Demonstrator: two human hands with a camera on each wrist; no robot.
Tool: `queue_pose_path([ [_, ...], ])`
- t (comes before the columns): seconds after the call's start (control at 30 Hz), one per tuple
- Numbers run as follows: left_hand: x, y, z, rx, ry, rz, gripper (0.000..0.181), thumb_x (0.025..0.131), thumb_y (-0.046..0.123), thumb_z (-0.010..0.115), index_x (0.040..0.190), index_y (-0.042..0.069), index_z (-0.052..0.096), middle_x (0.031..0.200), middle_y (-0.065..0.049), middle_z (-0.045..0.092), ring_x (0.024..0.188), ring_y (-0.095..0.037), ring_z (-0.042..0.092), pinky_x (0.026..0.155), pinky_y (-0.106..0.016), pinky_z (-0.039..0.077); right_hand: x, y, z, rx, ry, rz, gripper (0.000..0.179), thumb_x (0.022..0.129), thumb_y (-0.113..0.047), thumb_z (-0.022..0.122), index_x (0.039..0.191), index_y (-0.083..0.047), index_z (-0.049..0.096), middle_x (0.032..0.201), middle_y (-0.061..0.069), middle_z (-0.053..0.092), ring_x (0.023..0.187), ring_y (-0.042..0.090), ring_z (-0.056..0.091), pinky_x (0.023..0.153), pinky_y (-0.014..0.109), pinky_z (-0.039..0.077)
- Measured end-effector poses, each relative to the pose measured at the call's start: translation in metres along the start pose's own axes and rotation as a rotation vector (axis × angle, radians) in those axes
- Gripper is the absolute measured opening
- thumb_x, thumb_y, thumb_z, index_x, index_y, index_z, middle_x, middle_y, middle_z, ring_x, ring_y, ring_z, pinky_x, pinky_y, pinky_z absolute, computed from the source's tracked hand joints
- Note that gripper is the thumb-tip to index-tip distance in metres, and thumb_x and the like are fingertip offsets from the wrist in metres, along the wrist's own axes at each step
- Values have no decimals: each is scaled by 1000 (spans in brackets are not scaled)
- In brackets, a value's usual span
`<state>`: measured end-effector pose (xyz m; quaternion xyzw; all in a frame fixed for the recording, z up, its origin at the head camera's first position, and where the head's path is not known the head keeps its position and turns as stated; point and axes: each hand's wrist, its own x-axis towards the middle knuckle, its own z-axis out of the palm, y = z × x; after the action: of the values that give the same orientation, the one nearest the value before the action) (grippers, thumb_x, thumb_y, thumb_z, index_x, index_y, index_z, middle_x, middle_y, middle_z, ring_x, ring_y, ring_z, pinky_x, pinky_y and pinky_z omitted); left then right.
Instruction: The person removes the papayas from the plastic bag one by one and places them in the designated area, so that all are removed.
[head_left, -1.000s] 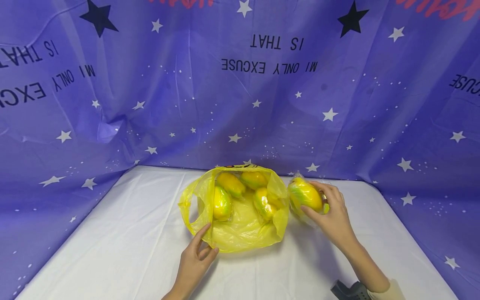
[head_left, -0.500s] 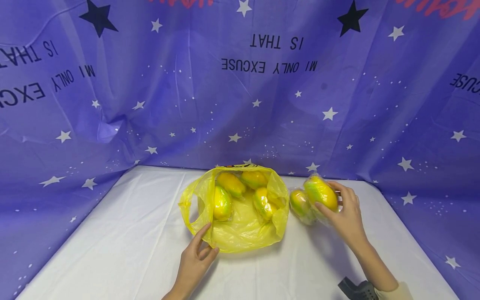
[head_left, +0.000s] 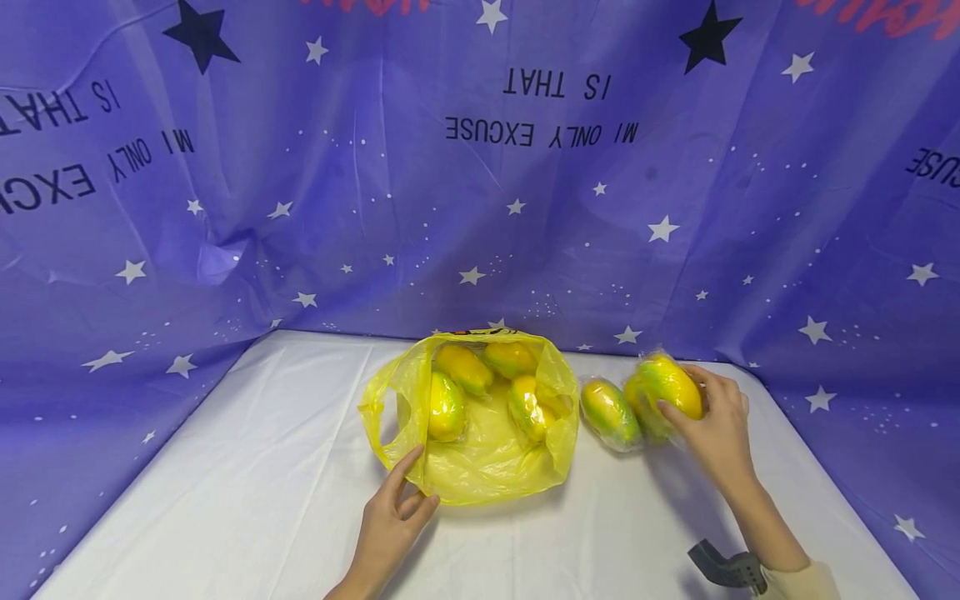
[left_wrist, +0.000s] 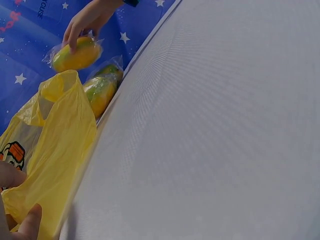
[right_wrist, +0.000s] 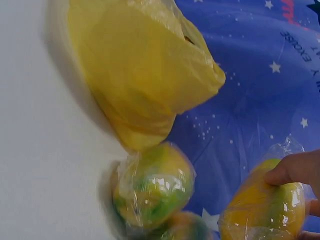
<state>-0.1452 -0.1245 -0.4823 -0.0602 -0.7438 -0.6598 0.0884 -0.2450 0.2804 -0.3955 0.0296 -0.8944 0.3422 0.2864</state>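
A yellow plastic bag [head_left: 495,479] stands with its mouth spread, and several mangoes [head_left: 462,369] lie inside. At its near left rim, my left hand [head_left: 386,525] pinches the plastic between thumb and fingers. To the bag's right, my right hand [head_left: 716,429] grips a mango [head_left: 670,386] in clear wrap, raised off the table in the left wrist view. Below it on the table are two more wrapped mangoes; the nearer one [head_left: 611,415] shows whole, the other [head_left: 637,400] is partly hidden behind the held mango.
A white cloth [head_left: 225,500] covers the table. Purple star-printed fabric [head_left: 450,208] hangs along the back and both sides. A dark strap with a mount [head_left: 727,567] sits on the right wrist.
My right hand has moved right with the held mango, baring the mangoes on the table beside the bag. The left hand and bag stay in place.
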Motion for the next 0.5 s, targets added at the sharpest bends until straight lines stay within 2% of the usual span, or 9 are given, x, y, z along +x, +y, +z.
queue_pose_path([
  [0.2,0,0,0,12,5,14,68,87,6,72,146,11,39,151,-23,30,116,-43,55,89,-35,54,2,12,-6,0,20,65,59,80,-12,79,132,0,54,125,27,47,116,45,34,86,57,29],
  [0.33,0,-2,1,19,-6,27,68,87,5,71,147,10,39,151,-23,30,117,-44,53,89,-35,54,4,22,-11,-18,50,92,59,80,-11,78,132,2,53,125,29,48,119,46,33,92,60,26],
  [0.5,0,-3,0,27,-3,18,69,87,6,71,147,11,39,151,-24,31,113,-42,57,88,-34,54,10,36,-13,-66,63,82,59,80,-12,77,131,5,53,121,31,52,116,47,33,89,60,25],
])
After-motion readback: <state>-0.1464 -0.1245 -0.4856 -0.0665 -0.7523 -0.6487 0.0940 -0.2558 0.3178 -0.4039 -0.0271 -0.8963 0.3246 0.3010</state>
